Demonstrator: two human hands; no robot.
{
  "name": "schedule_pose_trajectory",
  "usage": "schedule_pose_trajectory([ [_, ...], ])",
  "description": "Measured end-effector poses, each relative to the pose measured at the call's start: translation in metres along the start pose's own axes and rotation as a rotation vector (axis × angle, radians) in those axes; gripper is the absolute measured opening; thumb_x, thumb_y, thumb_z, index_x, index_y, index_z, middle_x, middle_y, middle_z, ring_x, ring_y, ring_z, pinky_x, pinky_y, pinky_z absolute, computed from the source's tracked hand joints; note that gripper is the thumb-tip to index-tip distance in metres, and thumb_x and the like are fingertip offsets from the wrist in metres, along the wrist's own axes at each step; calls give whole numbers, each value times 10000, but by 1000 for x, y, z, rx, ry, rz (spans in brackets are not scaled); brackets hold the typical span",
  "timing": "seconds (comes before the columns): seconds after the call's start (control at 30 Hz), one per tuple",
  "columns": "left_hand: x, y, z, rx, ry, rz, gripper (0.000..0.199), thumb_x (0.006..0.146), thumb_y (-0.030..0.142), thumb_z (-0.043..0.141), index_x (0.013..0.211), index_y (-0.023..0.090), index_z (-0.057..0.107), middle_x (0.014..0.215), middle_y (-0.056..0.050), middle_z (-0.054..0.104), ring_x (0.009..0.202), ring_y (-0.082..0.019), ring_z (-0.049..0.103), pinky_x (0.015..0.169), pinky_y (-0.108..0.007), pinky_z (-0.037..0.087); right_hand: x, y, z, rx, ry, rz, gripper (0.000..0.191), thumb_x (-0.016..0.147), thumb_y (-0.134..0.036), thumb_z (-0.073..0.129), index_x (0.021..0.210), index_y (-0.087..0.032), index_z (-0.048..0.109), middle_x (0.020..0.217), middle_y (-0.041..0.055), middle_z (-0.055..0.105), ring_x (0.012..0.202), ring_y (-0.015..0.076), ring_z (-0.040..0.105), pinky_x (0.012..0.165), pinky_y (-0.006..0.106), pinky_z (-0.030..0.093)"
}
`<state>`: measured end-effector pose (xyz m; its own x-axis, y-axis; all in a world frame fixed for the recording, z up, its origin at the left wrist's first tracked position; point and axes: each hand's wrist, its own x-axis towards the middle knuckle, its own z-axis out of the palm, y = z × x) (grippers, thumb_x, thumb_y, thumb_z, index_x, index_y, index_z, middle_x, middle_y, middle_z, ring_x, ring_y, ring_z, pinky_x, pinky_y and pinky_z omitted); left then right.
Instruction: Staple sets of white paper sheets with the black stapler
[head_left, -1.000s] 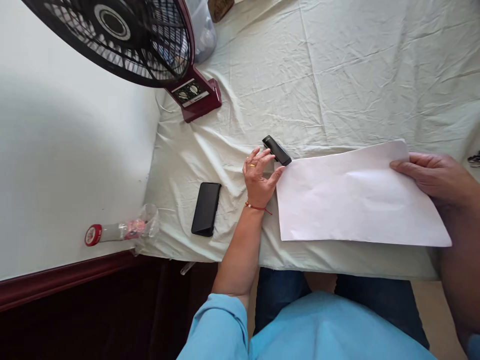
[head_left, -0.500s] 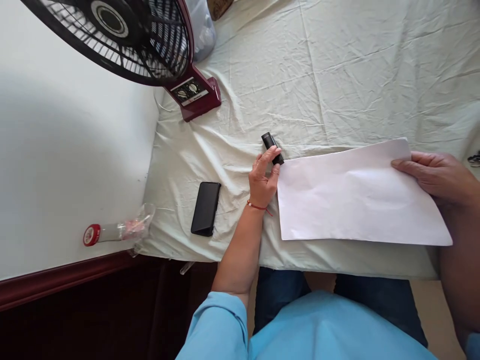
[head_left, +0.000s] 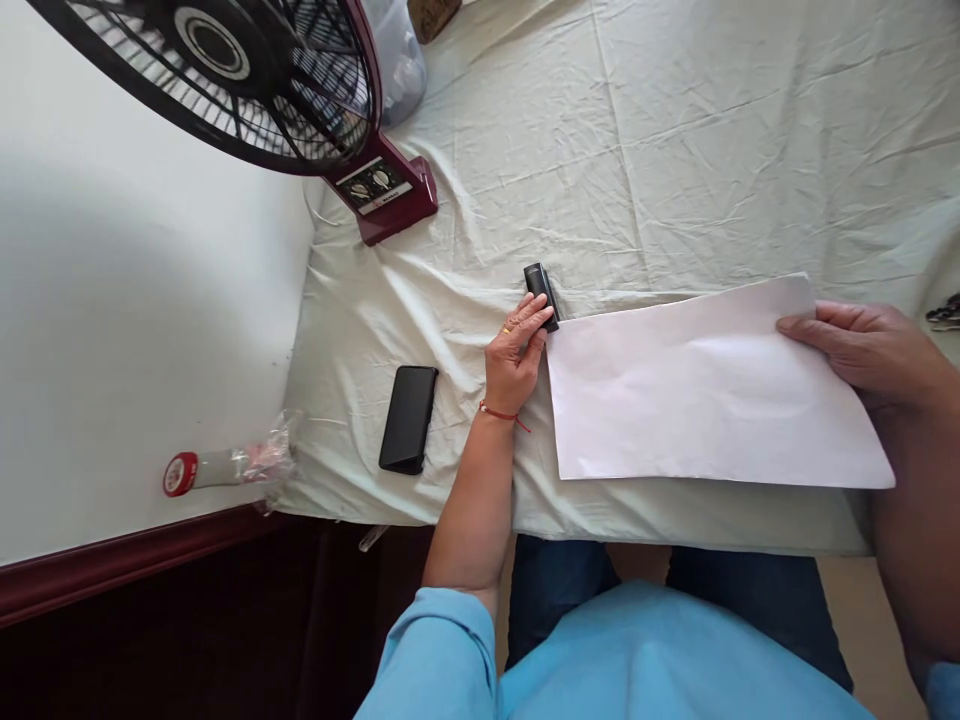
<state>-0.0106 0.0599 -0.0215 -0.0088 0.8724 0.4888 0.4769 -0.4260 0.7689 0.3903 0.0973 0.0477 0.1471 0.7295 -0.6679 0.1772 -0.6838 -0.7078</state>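
A small black stapler [head_left: 541, 290] lies on the cloth at the upper left corner of the white paper sheets [head_left: 712, 400]. My left hand [head_left: 516, 350] has its fingers closed over the near end of the stapler, next to the paper's corner. Whether the corner sits inside the stapler's jaws, I cannot tell. At the other end, my right hand [head_left: 862, 345] pinches the paper's right edge, thumb on top and fingers beneath. That side of the paper is raised and slightly curved.
A black phone [head_left: 409, 420] lies left of my left forearm. Beyond it stands a dark red fan [head_left: 397, 205], with a clear plastic container [head_left: 401, 70] behind. A red-capped jar [head_left: 217, 468] is by the wall. Wrinkled pale cloth [head_left: 540, 180] covers the table.
My left hand has shifted slightly left and its fingers now lie together over the stapler. The stapler has turned a little more upright in view. My right hand keeps its hold on the paper.
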Motion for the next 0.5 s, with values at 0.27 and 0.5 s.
schedule_pose_trajectory([
  [0.27, 2, 1, -4, -101, -32, -46, 306, 1086, 339, 626, 1333, 323, 806, 1489, -69, 756, 1532, -240, 609, 1330, -520, 462, 1, 2, 2, 30, -1, -25, 366, 672, -353, 899, 1008, -234, 813, 785, 80, 762, 520, 241, 665, 385, 335, 524],
  [0.5, 1, -1, -2, -84, -39, -42, 296, 1078, 328, 635, 1311, 315, 817, 1456, -71, 776, 1513, -238, 629, 1309, -519, 489, -4, -2, 4, 50, 17, -13, 294, 677, -330, 888, 950, -245, 817, 771, 83, 755, 510, 227, 656, 378, 323, 523],
])
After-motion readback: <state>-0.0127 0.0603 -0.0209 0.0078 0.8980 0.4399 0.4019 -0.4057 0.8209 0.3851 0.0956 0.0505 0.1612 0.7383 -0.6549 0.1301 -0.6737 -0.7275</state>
